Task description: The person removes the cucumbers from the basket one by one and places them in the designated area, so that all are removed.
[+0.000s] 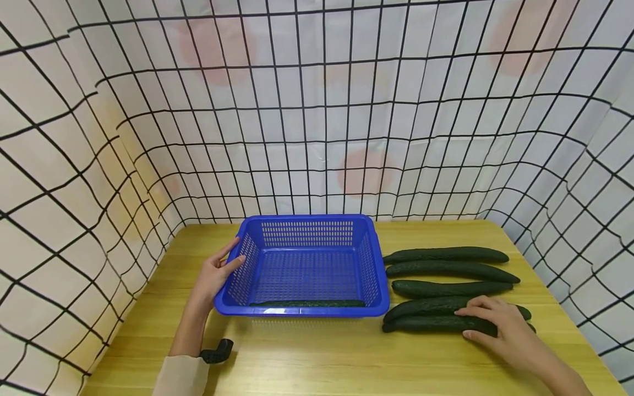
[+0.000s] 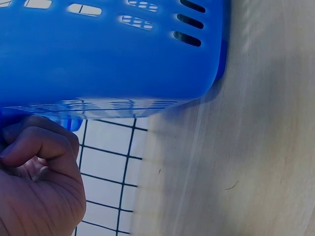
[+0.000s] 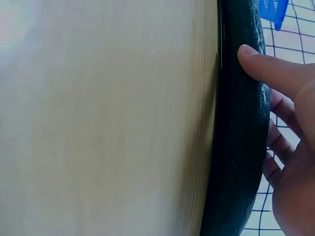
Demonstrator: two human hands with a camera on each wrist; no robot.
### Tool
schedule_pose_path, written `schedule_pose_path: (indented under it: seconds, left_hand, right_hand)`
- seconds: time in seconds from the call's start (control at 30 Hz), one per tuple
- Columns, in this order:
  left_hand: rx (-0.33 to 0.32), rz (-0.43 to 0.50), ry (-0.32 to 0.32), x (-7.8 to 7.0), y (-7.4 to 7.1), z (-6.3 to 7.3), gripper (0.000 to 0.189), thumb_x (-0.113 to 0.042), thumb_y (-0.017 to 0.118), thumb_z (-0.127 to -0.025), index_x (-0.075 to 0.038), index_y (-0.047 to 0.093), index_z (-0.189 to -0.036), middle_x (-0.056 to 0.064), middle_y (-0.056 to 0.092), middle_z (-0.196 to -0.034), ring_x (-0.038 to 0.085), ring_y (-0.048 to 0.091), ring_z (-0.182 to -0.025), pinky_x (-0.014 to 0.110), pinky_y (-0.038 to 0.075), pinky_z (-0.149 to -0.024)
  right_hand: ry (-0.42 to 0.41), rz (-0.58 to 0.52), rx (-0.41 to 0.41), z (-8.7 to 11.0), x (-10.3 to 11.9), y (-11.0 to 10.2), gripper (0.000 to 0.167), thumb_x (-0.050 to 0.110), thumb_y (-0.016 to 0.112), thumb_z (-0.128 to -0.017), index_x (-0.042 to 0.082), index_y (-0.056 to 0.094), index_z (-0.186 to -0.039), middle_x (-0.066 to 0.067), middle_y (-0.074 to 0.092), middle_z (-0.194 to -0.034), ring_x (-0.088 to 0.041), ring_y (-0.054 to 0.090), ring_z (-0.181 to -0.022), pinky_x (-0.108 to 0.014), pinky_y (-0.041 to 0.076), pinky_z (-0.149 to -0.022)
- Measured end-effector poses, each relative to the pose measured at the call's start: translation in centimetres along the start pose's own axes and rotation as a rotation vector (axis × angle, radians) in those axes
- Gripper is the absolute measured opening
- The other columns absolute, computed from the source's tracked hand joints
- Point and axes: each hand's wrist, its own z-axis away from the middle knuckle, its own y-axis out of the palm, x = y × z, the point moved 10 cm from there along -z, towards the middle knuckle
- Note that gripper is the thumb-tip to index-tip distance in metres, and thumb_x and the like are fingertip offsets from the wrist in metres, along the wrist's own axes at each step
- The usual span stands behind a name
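Observation:
A blue plastic basket (image 1: 317,312) with slotted walls stands on the wooden table. Its left rim is gripped by my left hand (image 1: 214,279), the thumb over the edge; the left wrist view shows the curled fingers against the basket's side (image 2: 113,69). Inside, one dark green cucumber (image 1: 307,303) lies along the near wall, partly hidden by the rim. At the right, my right hand (image 1: 507,327) holds the nearest cucumber (image 1: 426,324) of a row, thumb on its near side and fingers over the far side. That cucumber (image 3: 238,132) appears close up in the right wrist view.
Several more cucumbers (image 1: 451,254) lie roughly parallel to the right of the basket, the closest one (image 1: 421,309) touching the held one. White sheeting with a black grid (image 1: 317,140) encloses the table (image 1: 307,357) at the back and sides.

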Motion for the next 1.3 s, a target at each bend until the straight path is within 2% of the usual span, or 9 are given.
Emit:
schedule_pose_path:
  seconds: [0.23,0.33,0.47,0.6,0.77,0.97,1.13,1.3]
  left_hand:
    - [-0.004,0.0,0.006,-0.1,-0.1,0.0,0.067,-0.035,0.07,-0.099,-0.034,0.041,-0.159,0.03,0.06,-0.14,0.03,0.077,-0.092,0.043,0.065,-0.076]
    - [0.0,0.017,-0.006,0.2,-0.2,0.0,0.068,-0.035,0.071,-0.099,-0.034,0.04,-0.159,0.03,0.059,-0.141,0.03,0.077,-0.092,0.043,0.065,-0.076]
    - [-0.001,0.046,-0.023,0.6,-0.3,-0.1,0.069,-0.034,0.072,-0.098,-0.034,0.04,-0.159,0.029,0.062,-0.138,0.03,0.077,-0.091,0.044,0.065,-0.078]
    - [-0.006,0.057,-0.028,0.6,-0.3,-0.2,0.069,-0.032,0.071,-0.099,-0.033,0.039,-0.16,0.024,0.066,-0.132,0.028,0.077,-0.09,0.044,0.065,-0.078]
    - [-0.014,0.057,-0.023,0.4,-0.4,-0.2,0.068,-0.03,0.071,-0.099,-0.031,0.04,-0.16,0.022,0.068,-0.13,0.026,0.077,-0.088,0.042,0.065,-0.076]
    - [-0.016,0.047,-0.022,0.5,-0.4,-0.3,0.069,-0.03,0.072,-0.099,-0.03,0.04,-0.16,0.027,0.063,-0.136,0.027,0.077,-0.09,0.042,0.065,-0.077]
    - [-0.014,0.051,-0.033,0.6,-0.2,-0.3,0.068,-0.031,0.072,-0.098,-0.033,0.042,-0.159,0.031,0.055,-0.145,0.03,0.076,-0.094,0.044,0.064,-0.078]
    - [-0.006,0.05,-0.041,0.5,0.0,-0.4,0.068,-0.033,0.072,-0.098,-0.033,0.041,-0.159,0.032,0.054,-0.145,0.031,0.076,-0.094,0.046,0.064,-0.08]
  right_hand:
    - [0.061,-0.088,0.005,-0.5,-0.1,-0.4,0.038,0.021,0.088,-0.08,0.037,0.073,-0.111,0.015,0.066,-0.112,-0.004,0.05,-0.106,-0.042,0.031,-0.086]
    - [0.086,-0.102,0.018,-0.8,-0.1,-0.4,0.031,0.021,0.084,-0.086,0.036,0.073,-0.11,0.017,0.067,-0.11,0.0,0.053,-0.103,-0.037,0.039,-0.086]
    - [0.121,-0.127,0.024,-1.4,-0.2,-0.7,0.022,0.019,0.079,-0.092,0.031,0.074,-0.109,0.016,0.07,-0.106,0.003,0.057,-0.093,-0.026,0.052,-0.075]
    - [0.143,-0.134,0.017,-2.6,0.1,-1.1,0.018,0.021,0.076,-0.095,0.028,0.074,-0.111,0.014,0.07,-0.107,0.006,0.06,-0.092,-0.028,0.057,-0.073]
    - [0.086,-0.11,-0.011,-5.0,1.6,-1.8,0.017,0.022,0.074,-0.097,0.027,0.074,-0.113,0.014,0.07,-0.109,0.004,0.06,-0.097,-0.033,0.058,-0.076]
    - [0.009,-0.148,-0.043,-8.5,4.3,-2.4,0.02,0.018,0.07,-0.099,0.03,0.071,-0.116,0.012,0.071,-0.111,0.001,0.062,-0.099,-0.032,0.058,-0.08]
    - [-0.014,-0.197,-0.036,-11.5,6.5,-1.8,0.019,0.022,0.067,-0.102,0.03,0.071,-0.119,0.01,0.071,-0.116,-0.005,0.064,-0.106,-0.032,0.057,-0.088]
    - [-0.053,-0.254,-0.007,-14.4,9.0,-0.9,0.019,0.025,0.064,-0.103,0.025,0.071,-0.121,0.006,0.071,-0.117,-0.008,0.065,-0.106,-0.036,0.057,-0.089]
